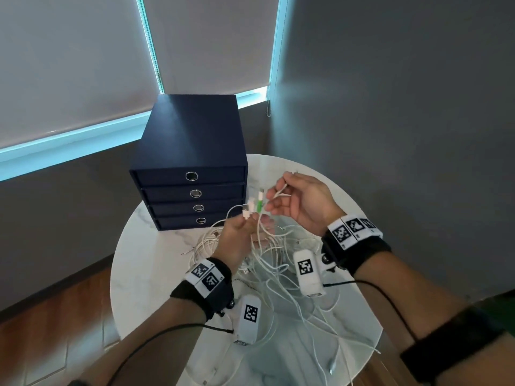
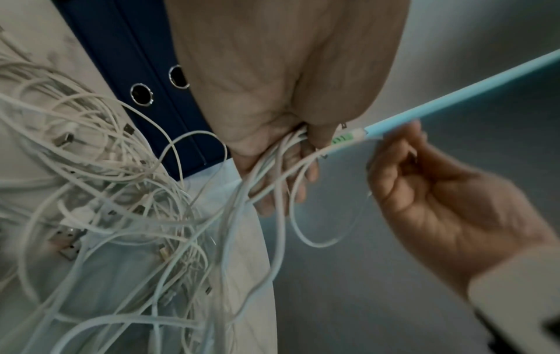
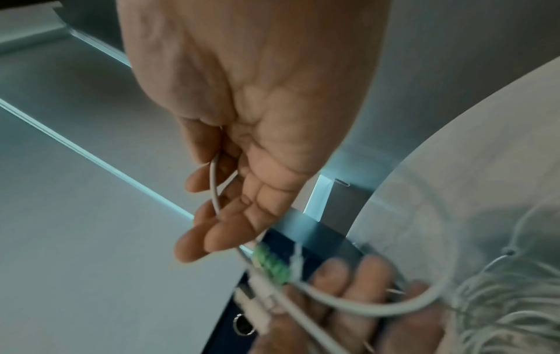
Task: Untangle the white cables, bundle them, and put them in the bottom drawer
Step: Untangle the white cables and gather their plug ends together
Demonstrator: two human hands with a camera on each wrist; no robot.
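Cables (image 1: 278, 277) lay in a white tangle on our round marble table (image 1: 147, 274), most of them between and below our two raised wrists. With our left hand (image 1: 239, 235) we gripped a bunch of cable ends; several plugs stood up out of our fist, and one of them was a green connector (image 1: 258, 207). From the left wrist view we saw the strands run through our closed palm and hang down to the heap on the table. With our right hand (image 1: 301, 201) we pinched one thin cable (image 3: 214, 182) between thumb and fingers, just beside the green connector; the other fingers were half curled. The cable made a loop under this hand and went on toward the left hand. Behind the hands stood the dark blue drawer unit (image 1: 192, 140), and all four drawers were closed, also the bottom drawer (image 1: 178, 222).
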